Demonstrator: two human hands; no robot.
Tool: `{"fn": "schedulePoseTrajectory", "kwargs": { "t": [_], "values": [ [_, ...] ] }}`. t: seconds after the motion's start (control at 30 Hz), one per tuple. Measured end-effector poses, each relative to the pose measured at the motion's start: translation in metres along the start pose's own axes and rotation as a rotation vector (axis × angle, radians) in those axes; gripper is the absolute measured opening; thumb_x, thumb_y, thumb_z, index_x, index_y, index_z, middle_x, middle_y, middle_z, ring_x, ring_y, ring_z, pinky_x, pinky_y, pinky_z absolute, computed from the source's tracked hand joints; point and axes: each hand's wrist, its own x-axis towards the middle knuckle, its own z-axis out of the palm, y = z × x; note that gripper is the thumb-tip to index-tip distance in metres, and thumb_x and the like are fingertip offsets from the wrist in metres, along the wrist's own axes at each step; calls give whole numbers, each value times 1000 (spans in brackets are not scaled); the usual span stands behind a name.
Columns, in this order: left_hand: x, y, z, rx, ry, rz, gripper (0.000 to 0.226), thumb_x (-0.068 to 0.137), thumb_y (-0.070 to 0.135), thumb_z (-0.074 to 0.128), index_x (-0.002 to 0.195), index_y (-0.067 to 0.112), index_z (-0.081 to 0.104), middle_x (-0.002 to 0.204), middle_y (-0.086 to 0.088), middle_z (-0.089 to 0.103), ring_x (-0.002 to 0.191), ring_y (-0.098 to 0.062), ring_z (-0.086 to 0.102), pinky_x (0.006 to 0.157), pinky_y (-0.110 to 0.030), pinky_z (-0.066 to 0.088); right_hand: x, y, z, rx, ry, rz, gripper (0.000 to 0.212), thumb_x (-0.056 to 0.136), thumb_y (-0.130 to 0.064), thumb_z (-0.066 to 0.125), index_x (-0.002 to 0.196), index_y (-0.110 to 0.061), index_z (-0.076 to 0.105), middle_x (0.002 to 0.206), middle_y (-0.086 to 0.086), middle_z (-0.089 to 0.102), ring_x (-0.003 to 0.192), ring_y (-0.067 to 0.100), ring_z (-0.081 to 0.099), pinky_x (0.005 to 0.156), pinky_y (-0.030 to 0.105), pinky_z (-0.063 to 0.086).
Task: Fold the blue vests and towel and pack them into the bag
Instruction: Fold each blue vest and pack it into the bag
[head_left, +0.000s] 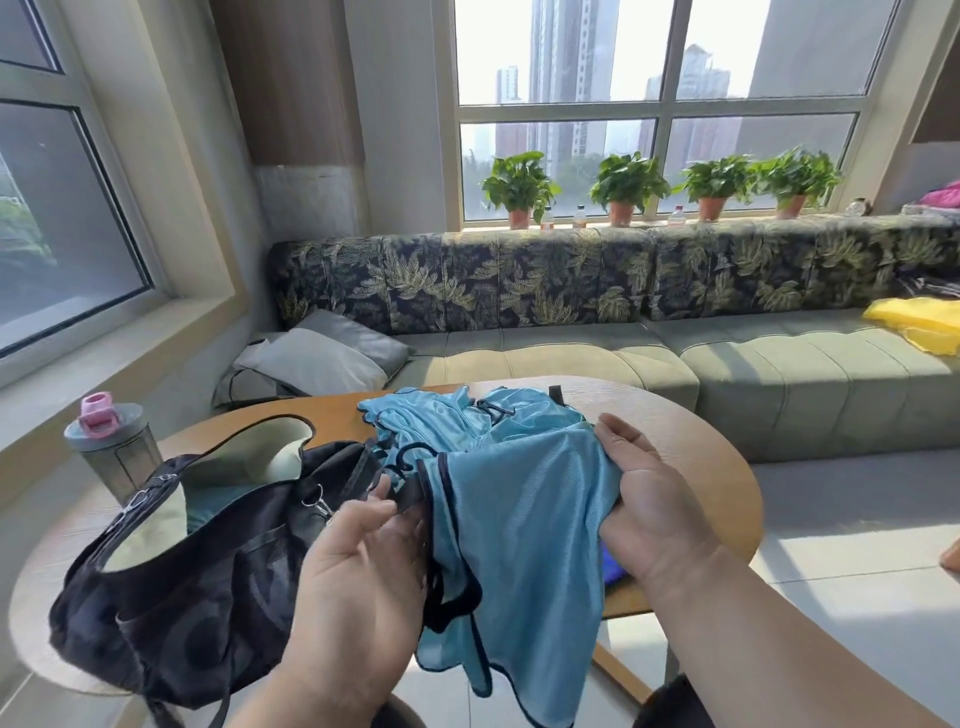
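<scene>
Clearly the right hand (631, 501) pinches the slippery blue vest (519, 525); the left hand (363, 551), loosely spread, supports it; it may slide off the worktop (696, 447) before reaching the bag (208, 561).

So I've got one blue vest (519, 525) held up over the near edge of the table (691, 447), its bottom hanging down past the edge. My right hand (644, 499) grips its right side with the cloth bunched in my palm, and my left hand (363, 551) is at the dark-trimmed edge, fingers (382, 496) mostly straight. More blue vests (467, 415) sit crumpled behind it. The black bag (208, 561) is on the left, unzipped, with a grey bottle (111, 447) behind it.
</scene>
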Motion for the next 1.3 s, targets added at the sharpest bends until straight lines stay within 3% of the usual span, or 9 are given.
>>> {"fn": "schedulePoseTrajectory", "kwargs": {
  "t": [0.13,0.3,0.4,0.57,0.7,0.77,0.93,1.1,1.3],
  "values": [
    [4,-16,5,310,259,245,65,91,-8,67,142,27,46,120,-8,77,115,-28,73,92,-45,55,-2,4,4,-29,16,11,16,100,-3,63,93,-18,66,97,16,76,77,27,75,67,40,65],
    [18,-9,7,299,361,342,77,102,4,63,155,48,32,114,6,79,102,-18,78,85,-40,60,-10,16,8,-97,-29,18,13,96,-4,67,95,-17,70,131,27,67,115,40,65,110,59,48],
    [21,-6,6,390,380,377,62,105,5,58,150,44,42,101,15,80,108,-19,75,94,-44,57,-12,20,9,-133,-40,20,16,95,-5,68,89,-19,72,115,22,71,109,38,65,109,60,48],
    [22,-3,1,448,348,268,18,103,26,63,118,33,69,118,-5,77,110,-26,74,99,-48,56,-14,21,7,-225,-94,-14,13,94,-9,70,92,-21,73,106,18,73,103,37,65,106,63,47],
    [22,-1,0,632,288,257,20,93,13,76,109,24,77,108,-4,80,107,-25,75,93,-40,58,-16,14,5,-397,-199,-99,7,93,-21,76,99,-23,75,105,29,65,97,36,59,98,63,49],
    [23,0,0,629,306,232,16,96,10,72,102,23,80,107,-5,81,106,-26,75,96,-44,58,-16,8,0,-647,-255,-172,17,93,-35,78,109,-33,75,109,40,60,92,34,58,90,58,51],
    [20,6,-1,601,339,229,26,105,14,61,100,27,83,111,-6,80,112,-29,72,105,-50,55,-18,-9,-13,-1084,-342,-145,28,96,-18,75,112,-40,76,110,-9,78,99,34,74,95,60,57],
    [24,17,5,512,314,194,27,107,10,55,110,19,80,106,-7,81,85,-13,76,66,-25,60,-18,-20,-6,-977,-239,-203,12,98,-15,71,100,-24,79,97,1,80,87,15,71,73,26,57],
    [20,26,7,613,188,197,50,93,-10,66,129,24,72,117,-5,79,112,-26,73,101,-43,54,-14,-28,-9,-1115,-377,-26,17,102,-21,67,114,-27,78,111,-2,79,108,21,74,97,38,57]
  ]
}}
